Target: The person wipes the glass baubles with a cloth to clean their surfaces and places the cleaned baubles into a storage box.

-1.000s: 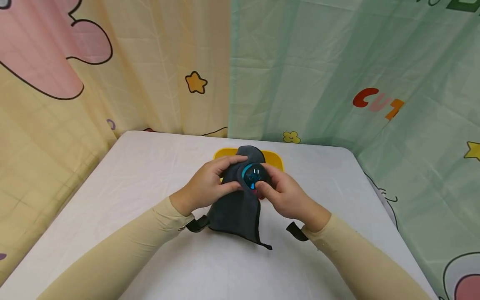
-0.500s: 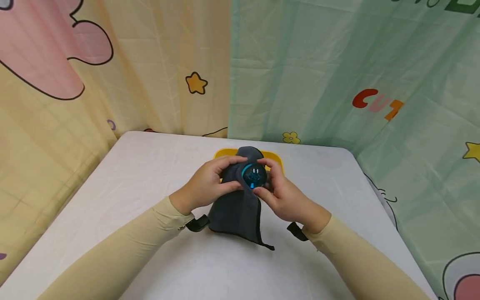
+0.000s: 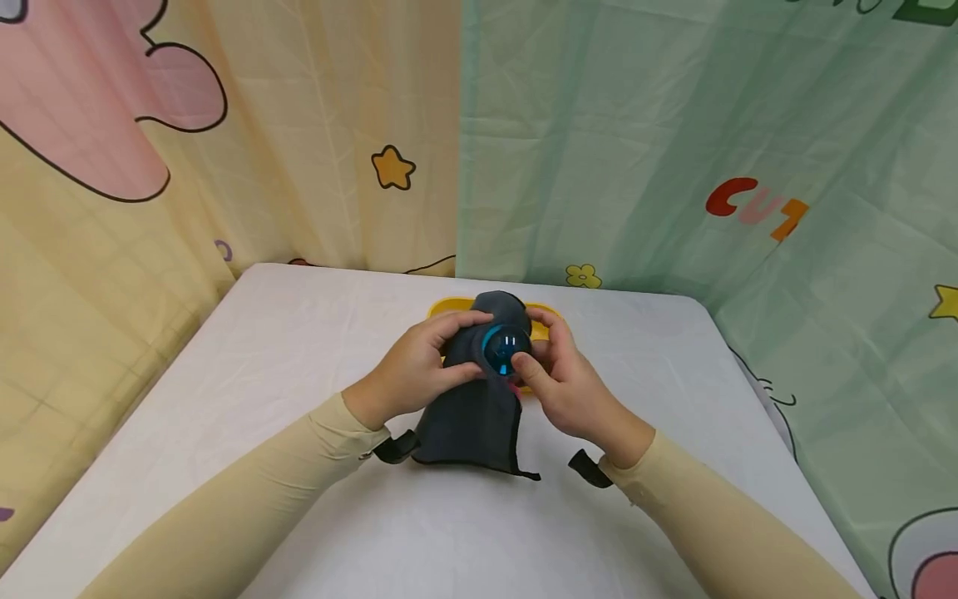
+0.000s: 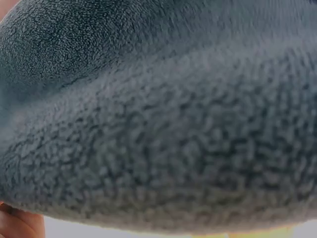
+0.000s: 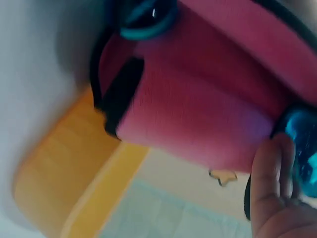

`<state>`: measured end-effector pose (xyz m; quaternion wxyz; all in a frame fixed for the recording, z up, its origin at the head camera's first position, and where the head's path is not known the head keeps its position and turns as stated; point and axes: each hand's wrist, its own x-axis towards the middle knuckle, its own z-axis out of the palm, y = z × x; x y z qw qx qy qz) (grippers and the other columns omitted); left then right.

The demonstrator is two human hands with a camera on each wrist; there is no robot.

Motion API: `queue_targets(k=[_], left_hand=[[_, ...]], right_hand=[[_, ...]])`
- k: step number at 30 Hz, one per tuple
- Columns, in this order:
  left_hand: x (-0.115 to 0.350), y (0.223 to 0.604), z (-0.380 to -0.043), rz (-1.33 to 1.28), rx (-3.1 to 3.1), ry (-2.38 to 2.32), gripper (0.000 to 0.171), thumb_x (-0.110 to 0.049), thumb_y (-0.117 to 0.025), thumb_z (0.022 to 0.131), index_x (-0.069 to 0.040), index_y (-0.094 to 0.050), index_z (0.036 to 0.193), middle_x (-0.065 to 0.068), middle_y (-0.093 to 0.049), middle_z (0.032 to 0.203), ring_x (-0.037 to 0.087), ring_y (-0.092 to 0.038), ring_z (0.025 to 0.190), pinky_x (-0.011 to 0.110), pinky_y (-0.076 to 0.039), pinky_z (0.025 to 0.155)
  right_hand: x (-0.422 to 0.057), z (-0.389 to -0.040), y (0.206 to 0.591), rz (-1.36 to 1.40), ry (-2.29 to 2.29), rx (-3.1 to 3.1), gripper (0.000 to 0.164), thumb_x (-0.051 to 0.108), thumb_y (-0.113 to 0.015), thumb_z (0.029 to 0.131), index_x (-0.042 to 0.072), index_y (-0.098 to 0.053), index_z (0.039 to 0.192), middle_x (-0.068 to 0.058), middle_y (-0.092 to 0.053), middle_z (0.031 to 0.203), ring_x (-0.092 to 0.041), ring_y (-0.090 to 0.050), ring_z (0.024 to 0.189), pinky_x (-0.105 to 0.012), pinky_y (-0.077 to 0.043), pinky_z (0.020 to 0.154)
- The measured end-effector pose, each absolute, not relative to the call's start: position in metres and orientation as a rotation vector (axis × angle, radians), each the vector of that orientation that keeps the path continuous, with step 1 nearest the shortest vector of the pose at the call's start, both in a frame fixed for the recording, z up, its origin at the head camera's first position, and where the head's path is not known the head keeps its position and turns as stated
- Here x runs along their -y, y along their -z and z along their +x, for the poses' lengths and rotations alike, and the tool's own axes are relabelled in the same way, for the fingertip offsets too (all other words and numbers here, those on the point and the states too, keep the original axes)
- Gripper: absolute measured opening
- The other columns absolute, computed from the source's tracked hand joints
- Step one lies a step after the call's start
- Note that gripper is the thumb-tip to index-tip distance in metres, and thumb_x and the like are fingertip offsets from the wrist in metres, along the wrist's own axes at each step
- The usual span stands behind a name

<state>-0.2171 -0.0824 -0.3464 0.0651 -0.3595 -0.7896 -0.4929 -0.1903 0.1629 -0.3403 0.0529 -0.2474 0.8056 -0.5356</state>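
Near the middle of the table, a dark grey cloth [image 3: 464, 424] with black edging is bunched around a round, glossy dark-blue piece [image 3: 505, 348] with a teal rim. My left hand [image 3: 412, 366] grips the cloth from the left, thumb below and fingers above. On the other side, my right hand [image 3: 576, 387] pinches the blue piece, its thumb on the front. The right wrist view shows the cloth's pink underside [image 5: 198, 114] and two shiny blue parts; whether they belong to one object I cannot tell. Grey fabric [image 4: 158, 124] fills most of the left wrist view.
A yellow tray [image 3: 449, 305] stands just behind the cloth, partly hidden by it. White covering [image 3: 314, 333] lies over the table. Patterned curtains [image 3: 644, 150] hang behind the table and along its sides.
My right fingers have shifted around the blue piece, and the thumb has moved from its lower edge onto its front. The cloth's loose lower corner has risen slightly. My left hand keeps its grip.
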Motion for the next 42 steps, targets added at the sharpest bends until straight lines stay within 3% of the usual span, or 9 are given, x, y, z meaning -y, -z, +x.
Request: queue_targets(k=[10, 14, 18, 20, 26, 33, 36, 39, 42], left_hand=[[0.0799, 0.3499, -0.2159, -1.072, 2.405, 1.482, 0.059, -0.009, -0.084, 0.090, -0.007, -0.060, 0.144, 0.010, -0.066, 0.142, 0.023, -0.062, 0.132, 0.042, -0.050, 0.114], [0.0796, 0.3499, -0.2159, -1.088, 2.399, 1.454, 0.058, -0.009, -0.083, 0.090, -0.006, -0.060, 0.144, 0.010, -0.066, 0.142, 0.025, -0.062, 0.132, 0.043, -0.050, 0.115], [0.0805, 0.3498, -0.2152, -1.085, 2.406, 1.473, 0.058, -0.008, -0.082, 0.091, -0.007, -0.059, 0.145, 0.011, -0.065, 0.142, 0.024, -0.064, 0.129, 0.041, -0.053, 0.112], [0.0814, 0.3502, -0.2149, -1.075, 2.413, 1.481, 0.059, -0.008, -0.082, 0.092, -0.007, -0.059, 0.145, 0.010, -0.065, 0.142, 0.024, -0.064, 0.128, 0.040, -0.054, 0.110], [0.0826, 0.3516, -0.2140, -1.056, 2.416, 1.449, 0.059, -0.010, -0.084, 0.091, -0.008, -0.060, 0.144, 0.010, -0.066, 0.141, 0.023, -0.065, 0.127, 0.040, -0.054, 0.111], [0.0819, 0.3518, -0.2139, -1.057, 2.414, 1.451, 0.059, -0.009, -0.084, 0.090, -0.007, -0.060, 0.144, 0.010, -0.066, 0.140, 0.023, -0.063, 0.129, 0.041, -0.051, 0.114], [0.0816, 0.3513, -0.2129, -1.063, 2.410, 1.457, 0.058, -0.009, -0.084, 0.090, -0.007, -0.060, 0.143, 0.009, -0.066, 0.139, 0.023, -0.063, 0.128, 0.041, -0.052, 0.113], [0.0817, 0.3513, -0.2129, -1.074, 2.407, 1.447, 0.057, -0.010, -0.084, 0.091, -0.007, -0.060, 0.143, 0.009, -0.066, 0.139, 0.022, -0.064, 0.127, 0.040, -0.052, 0.112], [0.0817, 0.3513, -0.2130, -1.085, 2.407, 1.455, 0.057, -0.010, -0.083, 0.091, -0.008, -0.060, 0.143, 0.009, -0.066, 0.141, 0.023, -0.064, 0.128, 0.040, -0.053, 0.112]], right_hand=[[-0.1731, -0.1906, 0.3358, -0.927, 1.324, -2.611, 0.074, 0.012, -0.070, 0.102, 0.014, -0.032, 0.164, -0.017, -0.064, 0.141, -0.025, -0.071, 0.114, -0.034, -0.063, 0.095], [-0.1731, -0.1926, 0.3378, -0.924, 1.341, -2.661, 0.067, 0.013, -0.071, 0.101, 0.006, -0.041, 0.160, -0.015, -0.064, 0.140, -0.024, -0.071, 0.113, -0.038, -0.061, 0.099], [-0.1720, -0.1945, 0.3390, -0.838, 1.533, -2.442, 0.046, 0.013, -0.060, 0.108, -0.002, -0.049, 0.149, -0.021, -0.066, 0.130, -0.029, -0.070, 0.105, -0.034, -0.062, 0.096], [-0.1710, -0.1951, 0.3394, -0.775, 1.598, -2.351, 0.043, 0.016, -0.056, 0.110, -0.003, -0.048, 0.149, -0.025, -0.066, 0.127, -0.030, -0.069, 0.100, -0.032, -0.063, 0.092], [-0.1694, -0.1909, 0.3407, -0.861, 1.495, -2.478, 0.061, 0.018, -0.058, 0.109, 0.010, -0.027, 0.162, -0.021, -0.068, 0.128, -0.022, -0.072, 0.102, -0.028, -0.062, 0.092], [-0.1719, -0.1907, 0.3385, -0.996, 1.302, -2.640, 0.077, 0.010, -0.072, 0.100, 0.013, -0.030, 0.164, -0.014, -0.071, 0.132, -0.021, -0.073, 0.106, -0.031, -0.063, 0.091], [-0.1714, -0.1919, 0.3391, -0.987, 1.318, -2.666, 0.073, 0.011, -0.073, 0.099, 0.011, -0.036, 0.162, -0.013, -0.070, 0.134, -0.021, -0.073, 0.105, -0.031, -0.063, 0.091], [-0.1714, -0.1929, 0.3396, -0.925, 1.445, -2.548, 0.056, 0.014, -0.066, 0.105, 0.004, -0.045, 0.156, -0.016, -0.068, 0.134, -0.025, -0.073, 0.106, -0.034, -0.063, 0.093], [-0.1706, -0.1927, 0.3399, -0.840, 1.600, -2.393, 0.050, 0.017, -0.059, 0.109, 0.000, -0.043, 0.153, -0.021, -0.068, 0.129, -0.028, -0.073, 0.105, -0.034, -0.063, 0.094]])
